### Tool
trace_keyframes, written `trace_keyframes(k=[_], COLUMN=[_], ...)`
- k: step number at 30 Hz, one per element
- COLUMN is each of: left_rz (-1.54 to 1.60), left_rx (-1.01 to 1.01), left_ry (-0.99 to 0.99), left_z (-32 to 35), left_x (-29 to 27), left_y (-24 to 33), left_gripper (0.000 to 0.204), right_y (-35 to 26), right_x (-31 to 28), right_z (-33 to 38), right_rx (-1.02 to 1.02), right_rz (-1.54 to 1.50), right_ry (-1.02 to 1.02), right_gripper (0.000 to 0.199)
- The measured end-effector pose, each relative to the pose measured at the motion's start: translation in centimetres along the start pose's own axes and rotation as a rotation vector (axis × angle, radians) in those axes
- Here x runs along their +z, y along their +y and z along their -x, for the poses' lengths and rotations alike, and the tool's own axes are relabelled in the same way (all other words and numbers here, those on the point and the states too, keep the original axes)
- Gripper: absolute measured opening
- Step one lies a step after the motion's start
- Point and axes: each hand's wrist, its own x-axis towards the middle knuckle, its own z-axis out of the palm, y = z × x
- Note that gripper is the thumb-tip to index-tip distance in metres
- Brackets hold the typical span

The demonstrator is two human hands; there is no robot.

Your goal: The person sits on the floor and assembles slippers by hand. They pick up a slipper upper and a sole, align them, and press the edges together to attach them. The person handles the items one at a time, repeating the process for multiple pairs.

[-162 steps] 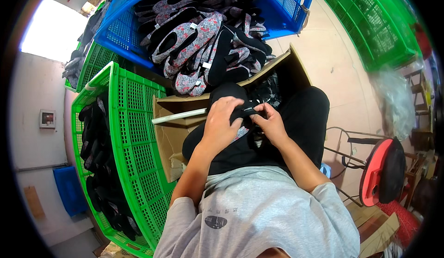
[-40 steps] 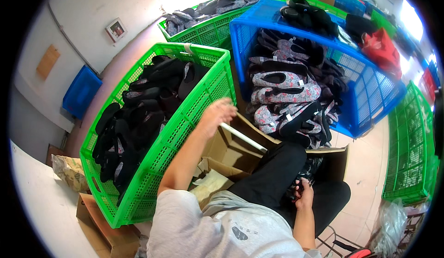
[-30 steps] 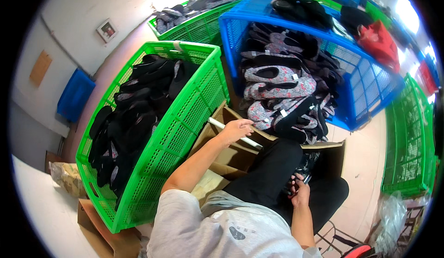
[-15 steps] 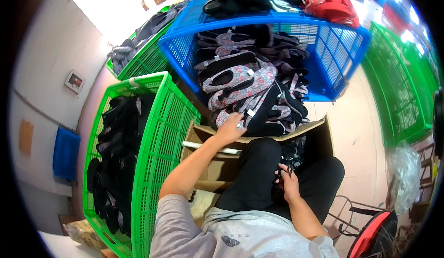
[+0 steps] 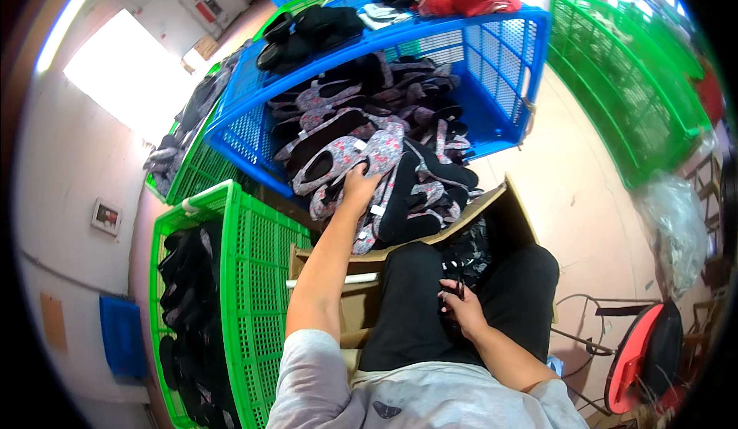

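Note:
My left hand (image 5: 360,188) reaches far forward, its fingers closed on a grey slipper with a red floral print (image 5: 383,149) at the front of a heap. Around it lie several more floral slippers (image 5: 330,161) with black linings, black soles and small white tags. A black-soled one (image 5: 399,198) leans just right of my left hand. My right hand (image 5: 463,311) rests low between my thighs, closed round a small dark tool (image 5: 459,289) that resembles thread snips; its far part is hard to make out.
The heap spills from a blue plastic crate (image 5: 503,141) on its side. A cardboard box (image 5: 523,206) stands before my knees. On the left is a green crate (image 5: 265,306) of dark slippers; green crates (image 5: 615,91) stand far right. A red-and-black chair (image 5: 642,356) is near right.
My left hand has moved forward into the heap and taken hold of a floral slipper. My right hand stays low with the tool. The view has shifted.

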Motion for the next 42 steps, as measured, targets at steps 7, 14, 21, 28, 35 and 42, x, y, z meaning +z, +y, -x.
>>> trace_keyframes(k=[7, 14, 21, 28, 35, 42], left_rz=[0.162, 0.130, 0.041, 0.009, -0.005, 0.100], left_rx=[-0.031, 0.280, 0.860, 1.036, 1.071, 0.727], left_ry=[0.061, -0.197, -0.556, -0.785, -0.797, -0.759], left_z=[1.2, 9.7, 21.1, 27.6, 29.2, 28.9], left_x=[-1.6, -8.0, -12.1, -13.6, -14.5, -13.0], left_y=[-6.7, 2.5, 6.2, 6.2, 6.9, 7.2], left_gripper=[0.024, 0.016, 0.023, 0.020, 0.014, 0.024], right_y=[-0.2, 1.2, 0.7, 0.3, -0.3, -0.5], right_x=[0.7, -0.7, -1.4, -1.3, -1.0, -0.8], right_z=[0.4, 0.0, 1.0, 1.0, 2.0, 2.0], right_rx=[-0.027, -0.025, -0.081, -0.058, -0.041, -0.057], right_rz=[0.010, -0.007, -0.073, -0.165, -0.119, -0.081], right_ry=[-0.076, -0.063, -0.146, -0.163, -0.193, -0.146], right_gripper=[0.033, 0.031, 0.028, 0.028, 0.033, 0.039])
